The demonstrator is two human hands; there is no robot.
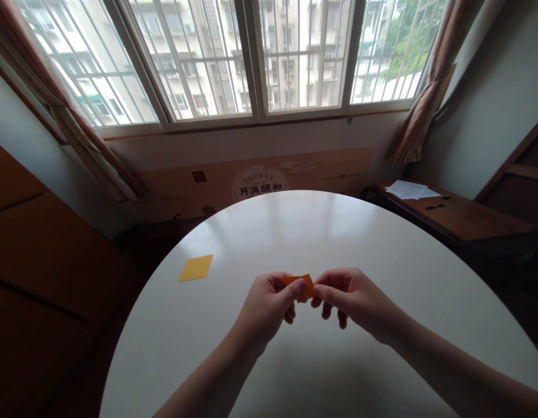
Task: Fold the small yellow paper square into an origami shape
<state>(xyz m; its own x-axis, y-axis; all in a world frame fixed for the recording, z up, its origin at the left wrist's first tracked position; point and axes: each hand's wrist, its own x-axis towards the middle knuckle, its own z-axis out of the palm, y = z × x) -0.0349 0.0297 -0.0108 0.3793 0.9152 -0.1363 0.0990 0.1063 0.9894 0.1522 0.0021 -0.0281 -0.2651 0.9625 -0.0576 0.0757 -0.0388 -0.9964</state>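
Note:
Between my two hands, above the white round table (199, 342), is a small folded piece of orange paper (307, 287). My left hand (271, 302) pinches it, the thumb lying over its near face and the fingers behind. At its right edge my right hand (350, 296) has thumb and forefinger closed on the corner, with the other fingers curled loosely below. The paper's far side is hidden by the left fingers. A flat yellow-orange square of paper (196, 268) lies on the table to the left, apart from both hands.
Beyond the table stands a wide printed box or panel (173, 186) beneath a barred window (208, 64). On the right, a brown wooden desk (478, 217) holds white sheets (411, 190) and a small dark item. An orange-brown cabinet (38, 249) is at the left.

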